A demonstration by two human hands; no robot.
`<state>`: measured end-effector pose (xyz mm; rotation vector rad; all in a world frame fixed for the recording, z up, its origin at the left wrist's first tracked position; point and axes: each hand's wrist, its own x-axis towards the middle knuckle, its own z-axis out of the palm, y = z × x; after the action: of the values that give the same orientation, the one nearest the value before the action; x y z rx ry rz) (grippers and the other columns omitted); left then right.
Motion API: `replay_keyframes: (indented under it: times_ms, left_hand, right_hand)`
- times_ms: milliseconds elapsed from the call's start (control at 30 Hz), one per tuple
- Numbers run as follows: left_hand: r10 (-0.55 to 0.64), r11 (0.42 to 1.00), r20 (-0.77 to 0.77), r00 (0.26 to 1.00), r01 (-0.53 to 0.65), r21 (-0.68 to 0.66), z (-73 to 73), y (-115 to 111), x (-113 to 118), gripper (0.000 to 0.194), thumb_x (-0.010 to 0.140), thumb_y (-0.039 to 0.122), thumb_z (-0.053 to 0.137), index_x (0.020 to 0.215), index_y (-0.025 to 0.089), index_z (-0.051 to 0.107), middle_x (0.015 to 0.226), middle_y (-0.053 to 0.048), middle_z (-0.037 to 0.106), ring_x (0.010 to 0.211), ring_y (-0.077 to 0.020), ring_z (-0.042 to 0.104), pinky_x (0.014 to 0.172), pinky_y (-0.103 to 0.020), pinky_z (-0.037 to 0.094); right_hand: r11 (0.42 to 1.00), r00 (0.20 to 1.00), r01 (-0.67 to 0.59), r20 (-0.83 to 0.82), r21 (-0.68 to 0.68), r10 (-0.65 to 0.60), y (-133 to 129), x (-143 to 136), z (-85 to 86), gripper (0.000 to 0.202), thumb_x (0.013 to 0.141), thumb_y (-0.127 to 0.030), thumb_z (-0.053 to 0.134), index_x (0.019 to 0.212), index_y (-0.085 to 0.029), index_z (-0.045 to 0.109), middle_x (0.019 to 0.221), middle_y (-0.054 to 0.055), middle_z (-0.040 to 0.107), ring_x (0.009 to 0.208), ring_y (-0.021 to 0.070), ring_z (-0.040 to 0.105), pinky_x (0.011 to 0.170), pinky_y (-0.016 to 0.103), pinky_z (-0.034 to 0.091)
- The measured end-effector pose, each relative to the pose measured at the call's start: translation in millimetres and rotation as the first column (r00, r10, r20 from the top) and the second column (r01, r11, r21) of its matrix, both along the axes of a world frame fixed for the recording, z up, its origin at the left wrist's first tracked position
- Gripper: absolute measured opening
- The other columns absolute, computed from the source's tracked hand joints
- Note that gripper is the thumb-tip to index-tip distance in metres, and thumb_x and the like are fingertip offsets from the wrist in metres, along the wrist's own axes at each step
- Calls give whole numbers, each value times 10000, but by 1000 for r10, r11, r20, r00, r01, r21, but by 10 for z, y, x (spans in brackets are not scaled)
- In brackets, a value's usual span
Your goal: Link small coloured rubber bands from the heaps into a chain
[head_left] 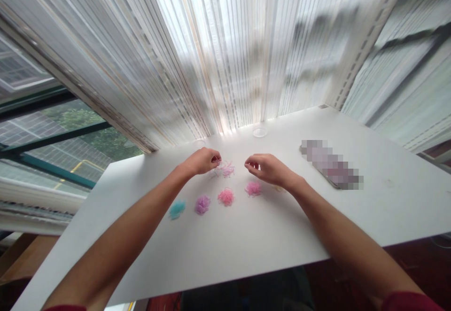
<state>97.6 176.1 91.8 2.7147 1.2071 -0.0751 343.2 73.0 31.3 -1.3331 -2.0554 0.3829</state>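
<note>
Where the white tabletop point(218, 250) meets the sheer striped curtain point(225, 57), its far edge runs just behind two clear round discs, the right one point(260, 132) more distinct than the left one point(200, 143). The near edge slants across the lower view, with a broad band of white surface between it and the front row of piles. This row contains teal point(176, 209), purple point(202, 205), coral-pink point(226, 197) and bright pink point(253, 188) piles of small, thin pieces, each apart from the next. A pale yellow pile point(279, 188) is partly hidden at the right wrist. The mixed-colour pile point(227, 169) lies behind the row, between the two hands. A pixelated flat slab point(329, 164) lies to the right of the right hand, with more surface beyond it.

Both forearms reach inward from the lower corners. The left hand point(215, 159) is at the mixed pile's left side, fingers curled and tips close together; whether they grip a piece cannot be told. The right hand point(247, 164) is to the pile's right, thumb and forefinger nearly meeting, with a small gap behind the tips; its hold cannot be told.
</note>
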Motion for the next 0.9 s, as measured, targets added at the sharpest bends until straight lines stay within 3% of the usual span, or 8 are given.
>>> replay_keyframes:
  times_ms: [433,733,900]
  left_hand:
    - [12,999,34,999,-13,37,147,-30,-56,253,866,292,614,1004,197,804,904,-56,798,814,-199,712,749,-264,528]
    - [22,1000,30,999,-22,6,69,-83,-43,240,860,252,624,1003,191,807,899,-62,798,810,-210,710,752,-270,529]
    - [28,1000,46,999,-28,-3,115,-92,-41,232,859,242,628,997,184,806,899,-61,797,803,-204,707,738,-267,522]
  right_hand:
    - [999,999,24,-34,22,-24,-11,-44,-16,140,948,-197,602,947,-186,741,836,45,727,711,156,662,707,277,508]
    - [1000,1000,23,-18,6,-22,-14,-75,-25,151,944,-207,597,940,-187,746,841,50,732,728,167,674,720,290,516]
    - [1000,1000,15,-15,-2,-15,-10,-70,-26,145,942,-196,601,929,-189,746,838,46,735,723,163,679,712,279,516]
